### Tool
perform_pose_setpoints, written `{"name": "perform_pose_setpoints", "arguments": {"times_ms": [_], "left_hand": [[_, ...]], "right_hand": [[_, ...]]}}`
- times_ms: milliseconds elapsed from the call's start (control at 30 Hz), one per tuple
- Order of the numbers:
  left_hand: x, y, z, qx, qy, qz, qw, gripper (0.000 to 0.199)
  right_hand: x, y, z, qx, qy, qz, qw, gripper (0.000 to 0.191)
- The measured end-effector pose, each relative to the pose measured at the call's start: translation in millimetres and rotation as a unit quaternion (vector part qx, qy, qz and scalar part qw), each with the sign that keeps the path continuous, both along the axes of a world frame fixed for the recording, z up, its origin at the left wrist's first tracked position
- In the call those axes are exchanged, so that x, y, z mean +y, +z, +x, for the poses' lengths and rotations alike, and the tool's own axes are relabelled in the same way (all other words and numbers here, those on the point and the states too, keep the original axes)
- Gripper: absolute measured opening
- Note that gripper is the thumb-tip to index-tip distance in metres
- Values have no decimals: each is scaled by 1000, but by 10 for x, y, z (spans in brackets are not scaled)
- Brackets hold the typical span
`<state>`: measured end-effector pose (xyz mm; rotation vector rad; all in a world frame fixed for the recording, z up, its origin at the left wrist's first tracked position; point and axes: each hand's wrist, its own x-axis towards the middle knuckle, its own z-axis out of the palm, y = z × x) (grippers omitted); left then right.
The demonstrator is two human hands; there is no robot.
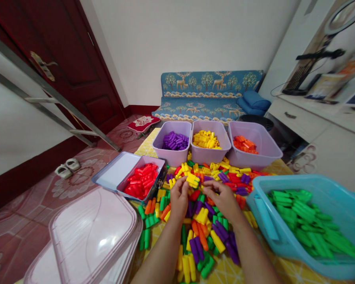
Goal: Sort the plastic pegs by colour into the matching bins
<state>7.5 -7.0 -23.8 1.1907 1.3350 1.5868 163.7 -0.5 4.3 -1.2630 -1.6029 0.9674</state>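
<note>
The left hand [179, 197] grips a yellow cluster [192, 180] between thumb and fingers, above the mixed pile of coloured pieces [202, 216] on the surface [221, 272] — the right hand [221, 194], thumb and fingers apart, is near the cluster.

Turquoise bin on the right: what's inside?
A heap of green plastic pieces; no other color shows in the turquoise bin. The top layer covers the bin's floor and whatever lies lower in the heap, so those can't be seen.
</note>
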Motion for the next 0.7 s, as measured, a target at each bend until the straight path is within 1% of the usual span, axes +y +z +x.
{"name": "perform_pose_setpoints", "arguments": {"times_ms": [67, 100, 167, 233, 300, 400, 500, 567, 600, 633, 667, 700], "left_hand": [[-13, 51, -1, 19, -8, 17, 1000, 27], [-22, 73, 4, 32, -22, 27, 999, 26], [-41, 100, 20, 56, -53, 41, 996, 25], [-55, 104, 36, 66, -68, 37, 995, 24], [-63, 92, 46, 56, -61, 22, 996, 26], [-64, 71, 45, 33, -31, 2, 999, 28], [-57, 57, 38, 25, -11, -10, 1000, 28], [-51, 50, 35, 32, -10, -14, 999, 26], [-48, 49, 34, 41, -8, -13, 999, 24], [-45, 48, 33, 55, -4, -10, 998, 23], [-42, 47, 33, 73, 4, -2, 997, 22], [-39, 47, 32, 94, 11, 10, 995, 21]], "right_hand": [[-8, 27, -14, -35, -7, 32, 999, 24], [-11, 33, -29, -38, -10, 43, 998, 29], [-14, 31, -67, -20, -4, 45, 999, 40], [-16, 28, -99, -4, 6, 33, 999, 41], [-22, 39, -107, 0, 10, 23, 1000, 37], [-44, 83, -57, -14, 15, 3, 1000, 37], [-55, 154, 51, -69, 60, -44, 995, 35], [-32, 238, 115, -93, 88, -71, 989, 33], [-9, 297, 134, -82, 77, -71, 991, 32], [21, 366, 142, -48, 48, -60, 996, 34], [57, 439, 138, 7, 9, -36, 999, 38], [95, 511, 125, 74, -34, -3, 997, 43]]}}
